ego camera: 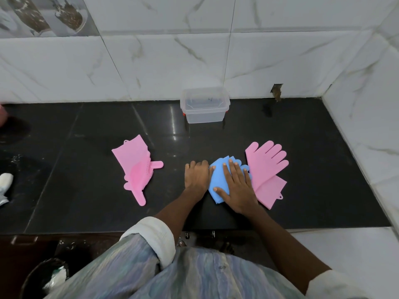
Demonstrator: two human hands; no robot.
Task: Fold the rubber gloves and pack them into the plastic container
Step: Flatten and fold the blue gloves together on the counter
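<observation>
On the dark bench (pixel 302 130), three rubber gloves lie in view: two pink and one blue. The blue glove (pixel 218 180) sits near the front edge, folded over itself, with a few of its fingertips poking out at the far side. The right hand (pixel 238 188) lies flat on top of it, palm down and fingers spread apart, pressing rather than gripping. The left hand (pixel 197 175) rests flat on the bench just beside the blue glove, its fingertips touching the glove's left edge, the grip likewise open. One pink glove (pixel 267 169) lies flat to the right, fingers pointing away from the person, its left side tucked partly under the blue glove and the right hand. The other pink glove (pixel 136 167) lies well apart on the left, bristled palm up, partly folded. One clear plastic container (pixel 205 107) stands at the back of the bench by the tiled wall (pixel 151 61), with its lid seemingly on and red clips at its sides.
</observation>
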